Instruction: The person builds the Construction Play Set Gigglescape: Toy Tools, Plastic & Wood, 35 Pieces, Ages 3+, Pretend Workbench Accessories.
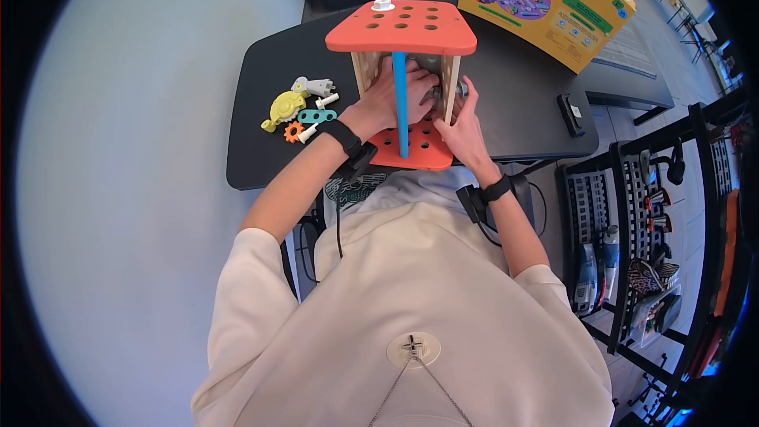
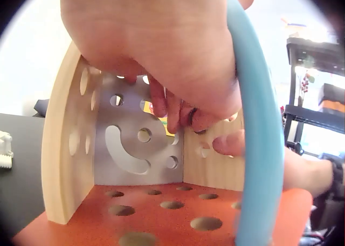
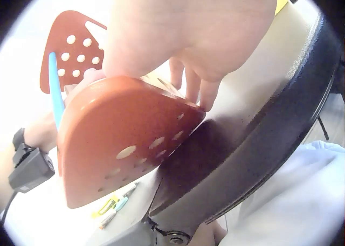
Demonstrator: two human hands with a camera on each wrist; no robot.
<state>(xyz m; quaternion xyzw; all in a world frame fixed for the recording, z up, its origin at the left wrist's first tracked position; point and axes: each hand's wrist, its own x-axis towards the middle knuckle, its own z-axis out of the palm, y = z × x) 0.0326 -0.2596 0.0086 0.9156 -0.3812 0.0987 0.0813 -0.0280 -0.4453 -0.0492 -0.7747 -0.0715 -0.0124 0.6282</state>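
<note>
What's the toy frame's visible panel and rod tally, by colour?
Red-orange perforated panels, top and bottom: 2
Wooden side panels, left and right: 2
Grey panel with a curved slot: 1
Blue rod: 1
Total: 6

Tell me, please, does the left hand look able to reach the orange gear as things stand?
Probably not directly: the left hand is inside the frame behind the blue rod, and the orange gear lies outside.
</note>
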